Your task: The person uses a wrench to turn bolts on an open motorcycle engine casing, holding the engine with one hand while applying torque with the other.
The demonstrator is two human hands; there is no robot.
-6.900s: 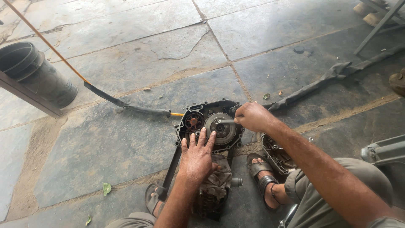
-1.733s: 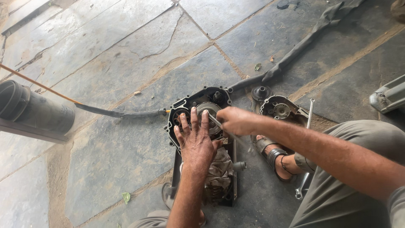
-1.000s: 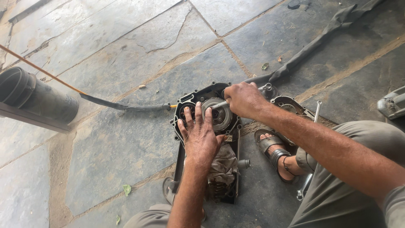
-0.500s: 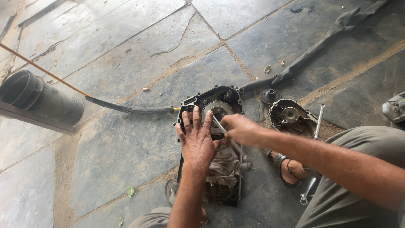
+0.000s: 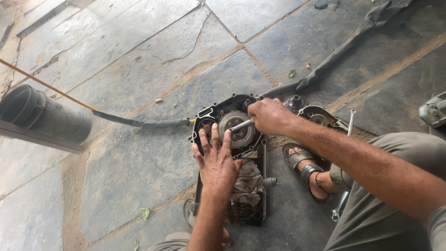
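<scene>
No packages, labels, signs or screens in view.

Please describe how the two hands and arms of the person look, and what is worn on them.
Both hands, the left hand and the right hand, are bare, with no gloves. No ring, watch or bracelet shows. The forearms are bare and hairy, with no sleeves on them. The fingers look smudged with dark grime.
</scene>
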